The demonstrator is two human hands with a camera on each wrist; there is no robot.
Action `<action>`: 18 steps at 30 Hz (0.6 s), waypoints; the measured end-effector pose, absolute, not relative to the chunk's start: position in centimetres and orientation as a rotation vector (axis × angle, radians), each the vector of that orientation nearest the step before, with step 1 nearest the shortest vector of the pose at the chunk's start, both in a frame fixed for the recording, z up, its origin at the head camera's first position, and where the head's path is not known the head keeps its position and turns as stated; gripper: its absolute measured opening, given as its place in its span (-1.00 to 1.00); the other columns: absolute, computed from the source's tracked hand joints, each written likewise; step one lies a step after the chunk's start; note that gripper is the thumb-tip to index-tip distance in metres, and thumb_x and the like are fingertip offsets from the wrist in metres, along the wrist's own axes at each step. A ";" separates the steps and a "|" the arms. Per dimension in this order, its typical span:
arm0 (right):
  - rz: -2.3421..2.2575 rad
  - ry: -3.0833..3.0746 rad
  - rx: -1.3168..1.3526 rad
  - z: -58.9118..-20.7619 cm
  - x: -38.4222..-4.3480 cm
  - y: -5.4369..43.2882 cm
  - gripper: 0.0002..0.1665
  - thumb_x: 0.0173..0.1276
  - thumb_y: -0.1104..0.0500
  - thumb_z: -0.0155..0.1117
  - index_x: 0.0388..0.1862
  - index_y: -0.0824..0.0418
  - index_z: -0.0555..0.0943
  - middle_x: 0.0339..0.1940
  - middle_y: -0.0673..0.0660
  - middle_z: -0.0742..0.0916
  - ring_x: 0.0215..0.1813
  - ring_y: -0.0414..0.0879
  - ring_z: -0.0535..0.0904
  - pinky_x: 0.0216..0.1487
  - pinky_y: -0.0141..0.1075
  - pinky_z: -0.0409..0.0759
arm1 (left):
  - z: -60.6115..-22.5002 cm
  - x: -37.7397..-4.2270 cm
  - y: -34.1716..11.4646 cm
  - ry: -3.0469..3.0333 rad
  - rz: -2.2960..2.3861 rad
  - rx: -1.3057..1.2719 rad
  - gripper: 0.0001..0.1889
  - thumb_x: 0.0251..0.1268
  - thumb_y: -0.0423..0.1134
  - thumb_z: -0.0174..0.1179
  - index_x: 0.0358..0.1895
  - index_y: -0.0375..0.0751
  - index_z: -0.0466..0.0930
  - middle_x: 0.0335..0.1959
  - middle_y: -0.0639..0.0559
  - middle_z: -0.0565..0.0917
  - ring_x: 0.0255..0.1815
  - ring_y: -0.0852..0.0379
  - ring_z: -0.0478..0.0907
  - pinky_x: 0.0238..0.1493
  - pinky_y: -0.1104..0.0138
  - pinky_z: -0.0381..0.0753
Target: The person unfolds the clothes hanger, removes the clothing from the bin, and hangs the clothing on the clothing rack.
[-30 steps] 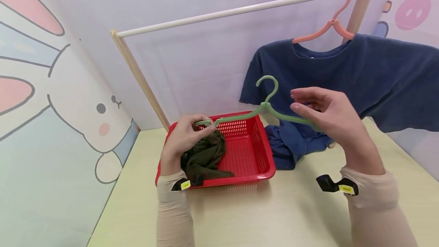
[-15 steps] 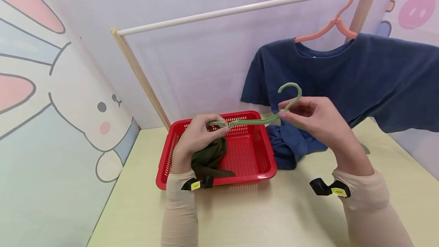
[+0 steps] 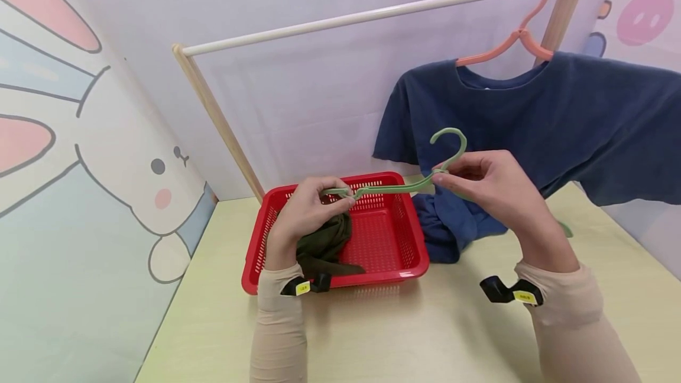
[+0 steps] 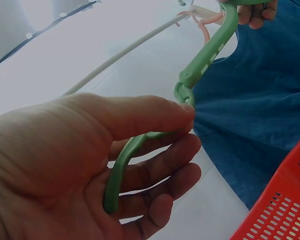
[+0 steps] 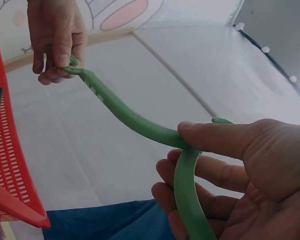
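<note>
A green clothes hanger (image 3: pixel 393 188) is held between both hands above the red basket. My left hand (image 3: pixel 311 211) pinches its left end between thumb and fingers; in the left wrist view the hanger's tip (image 4: pixel 118 185) lies across the palm. The right hand (image 3: pixel 492 194) pinches the middle, just under the hook (image 3: pixel 461 140); the right wrist view shows the thumb over the joint of the hanger (image 5: pixel 140 125). Its far right end (image 3: pixel 565 229) peeks out past the right wrist. A navy T-shirt (image 3: pixel 511 117) hangs behind the right hand on a pink hanger (image 3: pixel 520 34).
Dark olive cloth (image 3: pixel 324 241) lies in the left part of the red basket (image 3: pixel 367 281). Blue cloth (image 3: pixel 452 229) lies on the table (image 3: pixel 404 336) to the basket's right. Behind stands a rack with a white rail (image 3: pixel 372 15) and wooden posts (image 3: pixel 218 117).
The right hand went from the hanger's right arm to its middle and now pinches it there. The hanger and left hand shifted slightly right. Over the last half second almost nothing moved.
</note>
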State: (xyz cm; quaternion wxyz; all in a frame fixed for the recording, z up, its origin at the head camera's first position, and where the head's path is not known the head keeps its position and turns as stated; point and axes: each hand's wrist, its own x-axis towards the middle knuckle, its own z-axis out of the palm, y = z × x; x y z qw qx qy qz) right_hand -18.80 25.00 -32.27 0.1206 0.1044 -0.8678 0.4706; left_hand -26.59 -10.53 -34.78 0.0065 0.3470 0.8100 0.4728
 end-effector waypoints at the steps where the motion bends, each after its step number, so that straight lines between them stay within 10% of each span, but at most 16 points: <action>1: 1.375 -2.534 0.306 -32.3 -18.8 25.0 -0.68 0.54 -0.02 0.58 0.11 0.13 0.88 -0.14 0.10 0.85 -0.16 0.04 0.71 -0.18 -0.33 0.75 | -34.8 -26.6 -10.5 2.532 1.480 1.088 -0.96 0.51 -0.32 0.45 -0.10 -0.16 0.83 -0.23 0.03 0.79 -0.13 -0.13 0.67 -0.10 0.17 0.67; 18: 1.387 -2.512 0.305 -32.0 -18.3 25.3 -0.72 0.52 0.02 0.60 0.07 0.13 0.89 -0.22 0.04 0.86 -0.21 0.00 0.72 -0.19 -0.33 0.76 | -34.7 -26.6 -10.9 2.593 1.527 0.996 -0.72 0.47 -0.18 0.50 0.16 -0.11 0.82 0.05 0.02 0.83 0.10 0.02 0.73 0.11 0.13 0.76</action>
